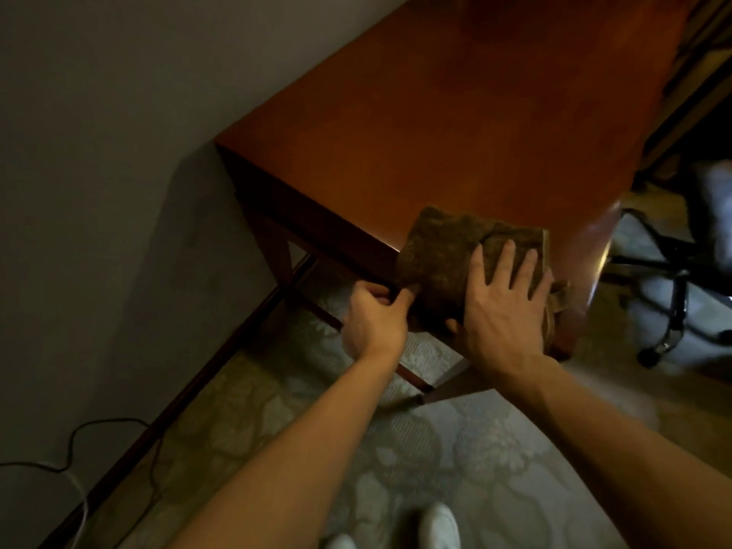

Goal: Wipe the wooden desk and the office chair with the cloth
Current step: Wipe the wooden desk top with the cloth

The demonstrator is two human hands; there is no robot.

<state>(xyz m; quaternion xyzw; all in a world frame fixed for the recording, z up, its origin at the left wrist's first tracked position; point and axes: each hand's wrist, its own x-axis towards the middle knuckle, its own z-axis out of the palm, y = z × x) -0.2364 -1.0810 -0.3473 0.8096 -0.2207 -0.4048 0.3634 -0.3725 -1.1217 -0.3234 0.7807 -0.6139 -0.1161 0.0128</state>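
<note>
A reddish wooden desk (455,124) runs away from me along the wall. A brown-green cloth (443,255) lies draped over its near corner and edge. My right hand (503,307) presses flat on the cloth with fingers spread. My left hand (376,315) pinches the cloth's left edge at the desk's front edge. The office chair (681,263), black with a wheeled base, stands at the right beside the desk and is blurred.
A grey wall (99,152) borders the desk on the left, with a dark baseboard and thin cables (79,449) on the floor. Patterned carpet (396,449) covers the floor. My white shoes (431,525) show at the bottom.
</note>
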